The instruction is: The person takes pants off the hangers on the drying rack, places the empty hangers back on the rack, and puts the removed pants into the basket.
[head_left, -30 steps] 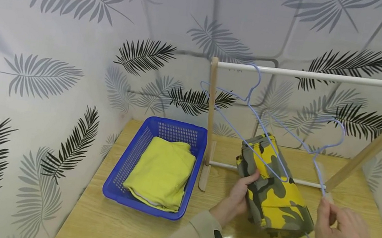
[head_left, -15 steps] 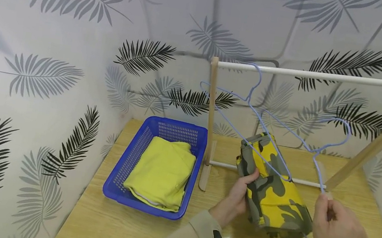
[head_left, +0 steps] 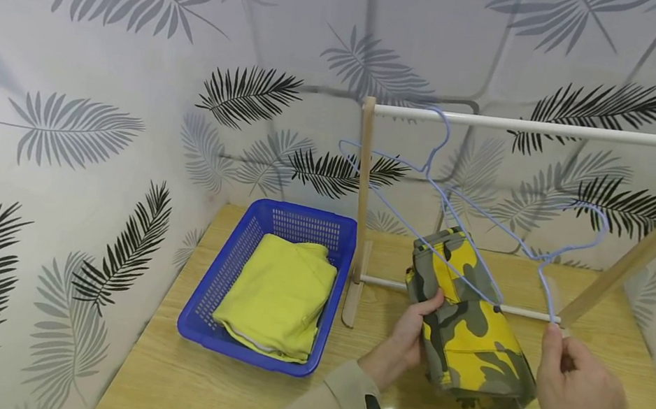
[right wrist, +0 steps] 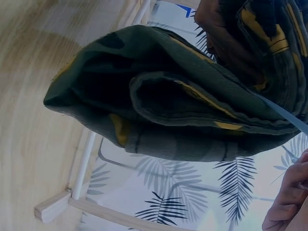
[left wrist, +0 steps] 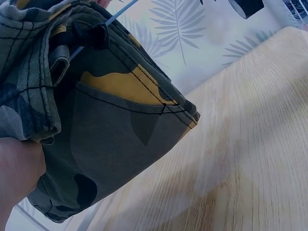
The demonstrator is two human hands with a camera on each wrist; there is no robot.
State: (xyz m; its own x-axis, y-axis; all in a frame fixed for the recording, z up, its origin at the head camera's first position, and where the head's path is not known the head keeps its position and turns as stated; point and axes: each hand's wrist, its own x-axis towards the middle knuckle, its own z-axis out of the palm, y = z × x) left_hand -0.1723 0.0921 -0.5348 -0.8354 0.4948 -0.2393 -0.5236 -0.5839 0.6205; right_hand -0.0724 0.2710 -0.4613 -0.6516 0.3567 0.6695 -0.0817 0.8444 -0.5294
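Note:
Folded yellow-and-grey camouflage trousers hang tilted over the table. My left hand grips their left edge, its thumb on top of the cloth. At the right, my right hand pinches the lower corner of a blue wire hanger. That hanger's lower bar runs into the fold of the trousers and comes out near my right hand. A pocket and belt loop of the trousers show in the left wrist view. The right wrist view looks into the rolled layers of the trousers.
A second blue hanger hangs from the white rod of a wooden rack, in front of the trousers. Left of the rack, a blue basket holds folded yellow cloth. A leaf-patterned wall covering stands behind the table.
My right hand has shifted slightly left and up with the hanger corner; the hanger's hook has tipped a little to the right. The hanging hanger has swung slightly. My left hand stays nearly still.

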